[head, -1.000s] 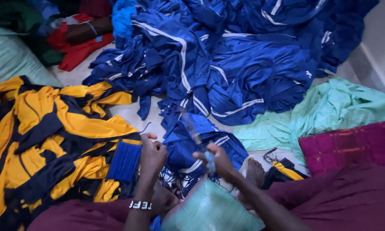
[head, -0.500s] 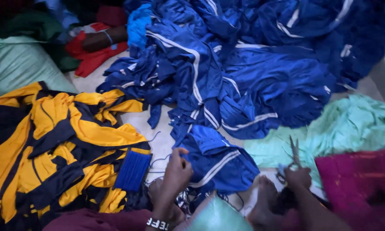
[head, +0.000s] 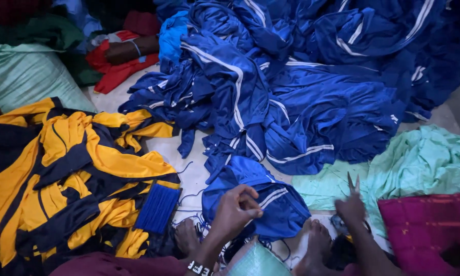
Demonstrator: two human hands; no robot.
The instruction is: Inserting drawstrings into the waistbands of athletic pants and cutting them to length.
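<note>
Your left hand (head: 235, 212) pinches the blue garment (head: 260, 197); keep it taut. Your right hand (head: 351, 208) grips scissors (head: 353, 183) (points up), so snip close, clear of fabric.

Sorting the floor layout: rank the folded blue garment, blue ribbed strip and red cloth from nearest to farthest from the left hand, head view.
1. Folded blue garment, under the left hand, touching.
2. Blue ribbed strip, just left, on the yellow pile.
3. Red cloth, far, upper left.
</note>
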